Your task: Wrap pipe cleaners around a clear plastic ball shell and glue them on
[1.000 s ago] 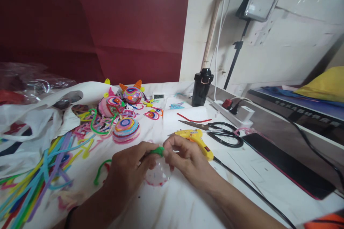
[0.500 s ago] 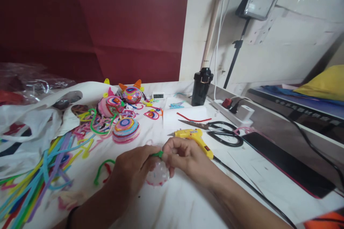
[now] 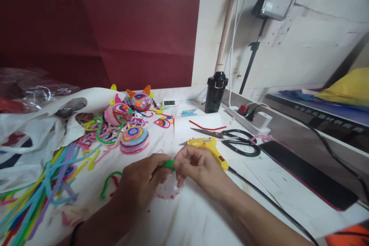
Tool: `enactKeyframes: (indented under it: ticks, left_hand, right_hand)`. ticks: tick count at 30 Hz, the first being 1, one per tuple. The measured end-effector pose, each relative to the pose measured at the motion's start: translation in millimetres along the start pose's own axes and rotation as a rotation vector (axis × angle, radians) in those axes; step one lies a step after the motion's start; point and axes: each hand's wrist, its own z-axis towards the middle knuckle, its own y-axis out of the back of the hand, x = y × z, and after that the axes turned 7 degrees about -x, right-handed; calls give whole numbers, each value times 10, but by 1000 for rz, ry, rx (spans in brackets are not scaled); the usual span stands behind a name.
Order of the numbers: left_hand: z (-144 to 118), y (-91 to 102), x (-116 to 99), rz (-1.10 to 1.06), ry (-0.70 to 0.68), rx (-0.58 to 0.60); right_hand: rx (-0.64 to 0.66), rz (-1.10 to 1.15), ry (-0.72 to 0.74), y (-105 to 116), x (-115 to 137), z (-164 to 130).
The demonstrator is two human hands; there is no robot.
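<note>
With the clear ball (image 3: pixel 170 189) low on the near table (image 3: pixel 201 219), the left hand (image 3: pixel 141 184) cups it while the right hand (image 3: pixel 196 169) pinches the green pipe cleaner (image 3: pixel 167 164); press the strand snugly, turning the ball slowly.

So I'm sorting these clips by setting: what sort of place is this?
Probably a home craft table: loose pipe cleaners, finished decorated balls, and a yellow glue gun beside scissors.

Bare white table (image 3: pixel 187 223) lies open in front; glue gun (image 3: pixel 208 147) and scissors (image 3: pixel 230 140) crowd behind, pipe cleaners (image 3: pixel 43 188) left.
</note>
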Motion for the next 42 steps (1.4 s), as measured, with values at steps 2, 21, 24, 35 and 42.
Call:
enactKeyframes:
  ticks: [2,21,24,35,42]
  left_hand:
    - [0,-3,11,-3,0,5]
    - [-9,-48,20,-63,97,38]
    - [6,-43,-21,-109,144,41]
    - [133,-45,-90,-650,471,145]
    - [116,-65,-84,-638,478,148]
  right_hand:
    - [-2,8,14,-5,7,-3]
    - [44,-19,-29,-4,-72,21]
    - [39,15,-38,-22,-99,26]
    - [-7,185,-78,-49,-117,70]
    - [-5,202,-88,-65,-134,65]
